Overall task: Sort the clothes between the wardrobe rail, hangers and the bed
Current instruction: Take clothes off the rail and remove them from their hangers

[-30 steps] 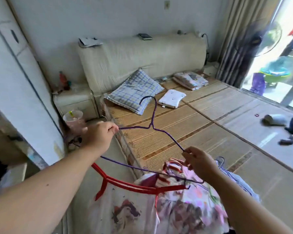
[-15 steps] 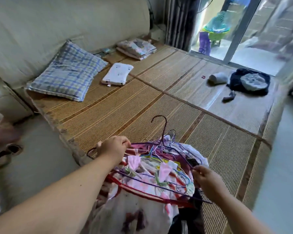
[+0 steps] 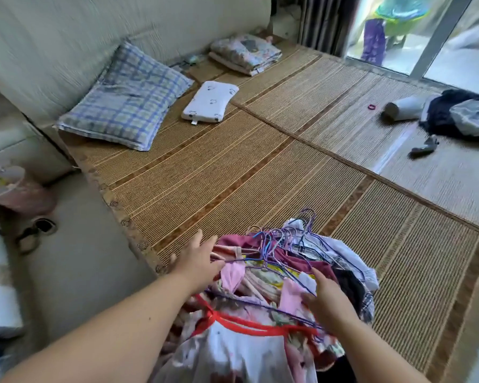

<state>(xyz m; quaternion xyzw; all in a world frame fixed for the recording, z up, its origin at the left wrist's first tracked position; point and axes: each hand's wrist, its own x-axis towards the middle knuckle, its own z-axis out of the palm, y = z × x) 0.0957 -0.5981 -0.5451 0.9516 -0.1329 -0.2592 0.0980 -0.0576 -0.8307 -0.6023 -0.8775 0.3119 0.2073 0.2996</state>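
Straw-mat bed (image 3: 233,175): carries the heap at its near edge
Pile of mixed clothes on thin wire hangers (image 3: 296,261): lower centre of frame, hooks bunched together
Left hand (image 3: 198,262): fingers spread flat, touching the pile's left side, gripping nothing
Right hand (image 3: 328,298): open, palm resting on the pile
Tip, imo: pin the heap down, tease out one hook at a time
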